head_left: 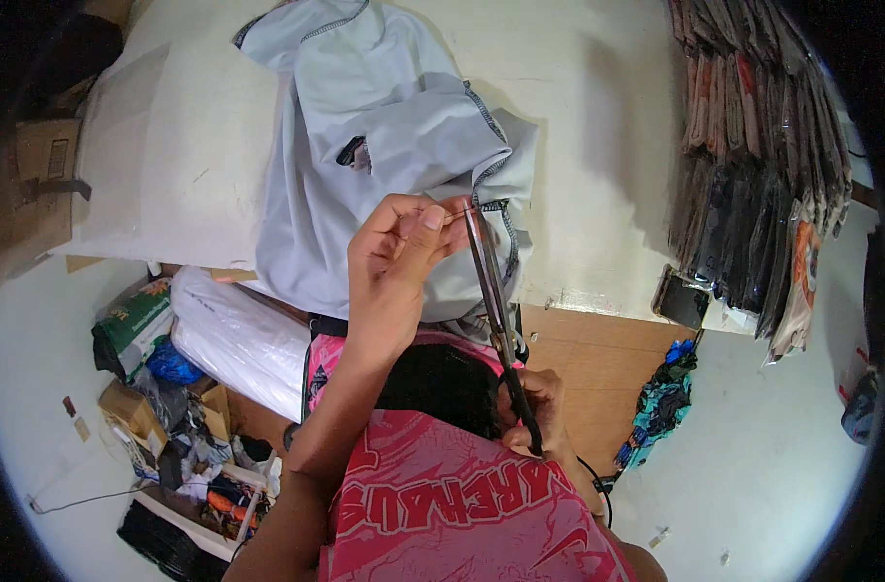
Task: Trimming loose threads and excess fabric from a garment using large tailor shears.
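Note:
A light grey garment (316,233) with dark overlocked seams lies spread on the white table. Over its right side, my left hand (399,247) is closed in a pinch on a thin thread (450,216) beside a seam edge. My right hand (540,403), low and to the right, grips the black handles of a pair of long scissors (491,286). Their metal blades point up and away, with the tips right by my left fingertips and the thread. Whether the blades touch the thread is too fine to tell.
Stacks of dark clothes in clear bags (753,145) line the table's (598,233) right side, with a black phone-like object (681,299) near its edge. At left stand a white plastic-wrapped roll (239,335), a green sack (137,330) and boxes of scraps. Dark and teal cloth (661,403) hangs at right.

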The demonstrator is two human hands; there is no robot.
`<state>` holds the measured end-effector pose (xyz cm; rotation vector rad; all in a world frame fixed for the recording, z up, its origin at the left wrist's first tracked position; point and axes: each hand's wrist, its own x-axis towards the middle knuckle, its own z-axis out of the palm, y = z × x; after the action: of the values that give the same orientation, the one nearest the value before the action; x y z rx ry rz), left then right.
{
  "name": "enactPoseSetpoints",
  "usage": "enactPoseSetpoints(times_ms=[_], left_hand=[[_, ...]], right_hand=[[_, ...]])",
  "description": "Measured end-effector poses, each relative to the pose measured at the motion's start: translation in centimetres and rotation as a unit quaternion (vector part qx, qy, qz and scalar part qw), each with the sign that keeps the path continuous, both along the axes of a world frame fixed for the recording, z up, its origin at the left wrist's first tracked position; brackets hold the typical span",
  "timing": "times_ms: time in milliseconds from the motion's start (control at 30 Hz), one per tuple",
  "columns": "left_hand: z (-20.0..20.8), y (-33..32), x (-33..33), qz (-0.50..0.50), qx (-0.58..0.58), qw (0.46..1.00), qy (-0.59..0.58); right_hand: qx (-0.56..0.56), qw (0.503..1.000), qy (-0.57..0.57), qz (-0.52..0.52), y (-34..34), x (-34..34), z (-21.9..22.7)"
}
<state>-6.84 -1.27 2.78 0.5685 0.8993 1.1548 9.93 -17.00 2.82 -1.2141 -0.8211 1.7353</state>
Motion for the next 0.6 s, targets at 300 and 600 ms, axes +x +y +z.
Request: enactPoseSetpoints(times_ms=[300, 600], left_hand=[[0.25, -0.15, 0.21, 0.019, -0.01, 0.999, -0.04], [0.03, -0.11, 0.23, 0.021, 0.007, 0.998, -0.063]], right_hand=[[0.029, 0.999, -0.029, 0.012, 0.02, 0.56, -0.37], [0.001, 0.998, -0.061, 0.002, -0.32, 0.39, -0.23]])
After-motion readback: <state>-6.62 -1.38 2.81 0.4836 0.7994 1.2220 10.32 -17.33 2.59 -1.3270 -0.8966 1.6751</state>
